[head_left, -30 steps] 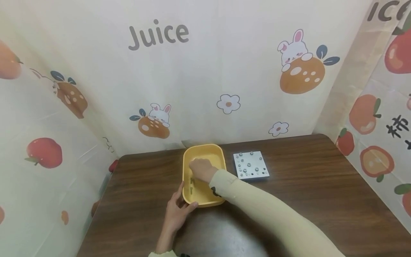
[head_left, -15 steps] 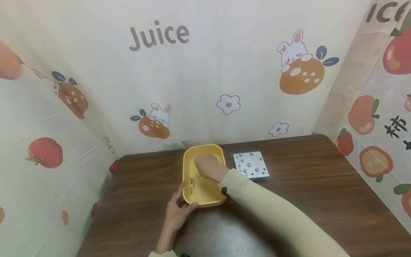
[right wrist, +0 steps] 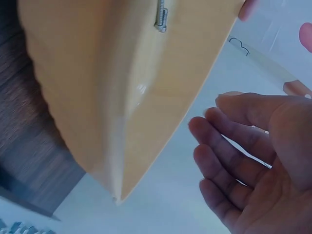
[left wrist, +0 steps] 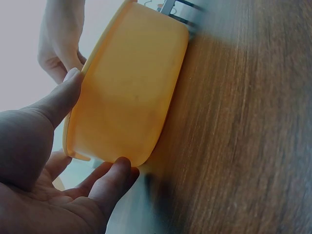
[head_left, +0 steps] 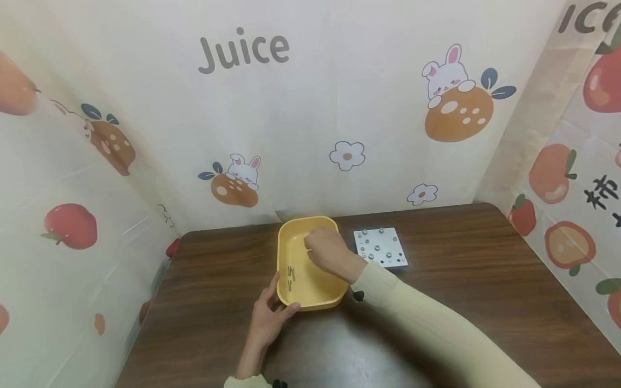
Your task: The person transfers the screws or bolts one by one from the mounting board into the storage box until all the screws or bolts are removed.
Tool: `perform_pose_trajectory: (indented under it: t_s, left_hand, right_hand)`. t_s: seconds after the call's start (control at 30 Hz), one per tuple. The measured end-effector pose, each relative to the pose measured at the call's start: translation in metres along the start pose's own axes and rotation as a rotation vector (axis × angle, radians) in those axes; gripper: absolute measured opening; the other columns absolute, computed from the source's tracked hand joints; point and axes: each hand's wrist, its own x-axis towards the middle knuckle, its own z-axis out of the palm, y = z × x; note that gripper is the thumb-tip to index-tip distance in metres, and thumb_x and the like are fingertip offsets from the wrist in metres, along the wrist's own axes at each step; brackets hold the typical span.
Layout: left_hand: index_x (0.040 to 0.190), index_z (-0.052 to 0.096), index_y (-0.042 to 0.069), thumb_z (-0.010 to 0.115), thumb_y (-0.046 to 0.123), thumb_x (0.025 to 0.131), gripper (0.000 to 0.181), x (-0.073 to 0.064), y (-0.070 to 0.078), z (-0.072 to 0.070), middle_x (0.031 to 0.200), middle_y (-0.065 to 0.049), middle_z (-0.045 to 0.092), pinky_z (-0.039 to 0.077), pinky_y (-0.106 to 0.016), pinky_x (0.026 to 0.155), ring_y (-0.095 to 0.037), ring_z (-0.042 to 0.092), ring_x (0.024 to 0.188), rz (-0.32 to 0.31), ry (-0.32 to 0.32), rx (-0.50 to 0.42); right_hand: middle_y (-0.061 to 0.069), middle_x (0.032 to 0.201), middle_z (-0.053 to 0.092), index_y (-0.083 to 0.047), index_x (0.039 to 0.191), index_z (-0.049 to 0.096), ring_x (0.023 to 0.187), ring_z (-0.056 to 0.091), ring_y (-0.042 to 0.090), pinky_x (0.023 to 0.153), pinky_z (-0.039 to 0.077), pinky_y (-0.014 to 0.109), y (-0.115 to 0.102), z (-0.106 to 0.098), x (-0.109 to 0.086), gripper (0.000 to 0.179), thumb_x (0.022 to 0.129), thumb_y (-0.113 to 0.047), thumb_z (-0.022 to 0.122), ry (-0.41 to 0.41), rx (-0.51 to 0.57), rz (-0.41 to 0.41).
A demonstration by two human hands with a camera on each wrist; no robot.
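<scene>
"Where is the yellow tray [head_left: 310,288] sitting?"

"On the brown table [head_left: 208,302], near its far edge, just left of a pale plate [head_left: 384,251] that is bearing round metal studs."

"And what is lying inside?"

"Small metal screws [right wrist: 161,24]; I'm counting three. They are lying on the tray's floor toward its left wall, two close together and one nearer the person."

"What is the left hand [head_left: 268,318] doing?"

"Gripping the near left corner, pinching it between thumb and fingers."

"And the right hand [head_left: 331,250]?"

"It is hovering over the tray's right side, apart from those screws. Its fingers are bending loosely; whether they are pinching anything small, I cannot tell."
</scene>
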Motion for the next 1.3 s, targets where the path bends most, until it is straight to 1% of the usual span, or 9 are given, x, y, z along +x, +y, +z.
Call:
perform_pose_trajectory:
  t_s: [0.13, 0.27, 0.37, 0.5, 0.77, 0.93, 1.17, 1.2, 1.3]
  left_hand:
    - [0.165, 0.036, 0.01, 0.089, 0.013, 0.086, 0.095, 0.0, -0.001, 0.001, 0.148, -0.028, 0.047, 0.052, -0.05, 0.111, -0.049, 0.049, 0.143, -0.002, 0.005, -0.003]
    - [0.165, 0.036, 0.009, 0.089, 0.011, 0.086, 0.096, -0.001, -0.002, 0.001, 0.146, -0.027, 0.048, 0.051, -0.051, 0.112, -0.049, 0.048, 0.143, 0.004, 0.004, -0.011]
    - [0.165, 0.035, 0.008, 0.089, 0.01, 0.086, 0.096, -0.001, -0.003, 0.001, 0.145, -0.027, 0.048, 0.051, -0.051, 0.112, -0.05, 0.047, 0.144, 0.009, 0.001, -0.019]
    - [0.165, 0.034, 0.008, 0.089, 0.01, 0.085, 0.097, -0.001, -0.002, 0.0, 0.144, -0.027, 0.048, 0.051, -0.05, 0.112, -0.05, 0.047, 0.144, 0.013, 0.003, -0.017]
    - [0.165, 0.036, 0.008, 0.089, 0.009, 0.085, 0.096, -0.001, -0.002, 0.001, 0.143, -0.027, 0.048, 0.052, -0.048, 0.111, -0.05, 0.048, 0.143, 0.012, 0.008, -0.02]
    - [0.165, 0.035, 0.008, 0.088, 0.009, 0.086, 0.096, 0.0, -0.003, 0.0, 0.146, -0.029, 0.046, 0.052, -0.049, 0.111, -0.051, 0.047, 0.143, 0.018, -0.002, -0.024]
    - [0.166, 0.034, 0.009, 0.088, 0.008, 0.086, 0.096, 0.001, -0.003, -0.001, 0.163, -0.038, 0.026, 0.052, -0.051, 0.111, -0.053, 0.044, 0.145, 0.013, -0.013, -0.03]
    - [0.166, 0.034, 0.009, 0.088, 0.009, 0.086, 0.096, 0.001, -0.003, -0.001, 0.163, -0.038, 0.026, 0.052, -0.051, 0.111, -0.053, 0.044, 0.145, 0.012, -0.012, -0.03]
    - [0.166, 0.034, 0.009, 0.088, 0.009, 0.086, 0.096, 0.001, -0.003, 0.0, 0.157, -0.034, 0.037, 0.052, -0.05, 0.111, -0.052, 0.046, 0.144, 0.01, -0.005, -0.027]
  right_hand:
    - [0.001, 0.069, 0.062, -0.012, 0.071, 0.071, 0.07, 0.059, 0.021, 0.067, 0.055, 0.037, 0.002, 0.0, -0.008, 0.017, 0.085, -0.005, 0.078, 0.059, 0.009, -0.036]
    - [0.003, 0.078, 0.07, -0.011, 0.083, 0.079, 0.077, 0.064, 0.023, 0.072, 0.058, 0.038, 0.003, 0.0, -0.015, 0.006, 0.085, -0.006, 0.079, 0.091, 0.014, -0.041]
    - [0.003, 0.086, 0.074, -0.012, 0.091, 0.081, 0.084, 0.066, 0.024, 0.078, 0.059, 0.039, 0.004, 0.001, -0.02, 0.005, 0.087, -0.009, 0.08, 0.104, 0.012, -0.038]
    - [0.003, 0.092, 0.076, -0.011, 0.095, 0.081, 0.089, 0.066, 0.024, 0.085, 0.058, 0.038, 0.006, 0.001, -0.026, 0.007, 0.088, -0.011, 0.082, 0.119, 0.02, -0.048]
    - [0.002, 0.09, 0.077, -0.011, 0.093, 0.08, 0.087, 0.067, 0.024, 0.088, 0.057, 0.04, 0.014, 0.006, -0.033, 0.008, 0.086, -0.011, 0.083, 0.208, 0.026, -0.07]
    - [0.003, 0.089, 0.076, -0.011, 0.092, 0.08, 0.087, 0.068, 0.024, 0.088, 0.058, 0.041, 0.018, 0.005, -0.039, 0.009, 0.085, -0.011, 0.085, 0.237, 0.046, -0.054]
    - [0.004, 0.09, 0.077, -0.01, 0.093, 0.08, 0.089, 0.069, 0.025, 0.089, 0.058, 0.042, 0.022, 0.004, -0.044, 0.009, 0.086, -0.011, 0.085, 0.225, 0.073, -0.015]
    - [0.005, 0.09, 0.076, -0.01, 0.093, 0.08, 0.089, 0.069, 0.026, 0.089, 0.058, 0.043, 0.023, 0.005, -0.044, 0.009, 0.086, -0.011, 0.085, 0.225, 0.077, -0.011]
    - [0.005, 0.089, 0.076, -0.009, 0.093, 0.08, 0.088, 0.068, 0.026, 0.088, 0.058, 0.044, 0.026, 0.007, -0.047, 0.009, 0.085, -0.01, 0.085, 0.227, 0.093, -0.003]
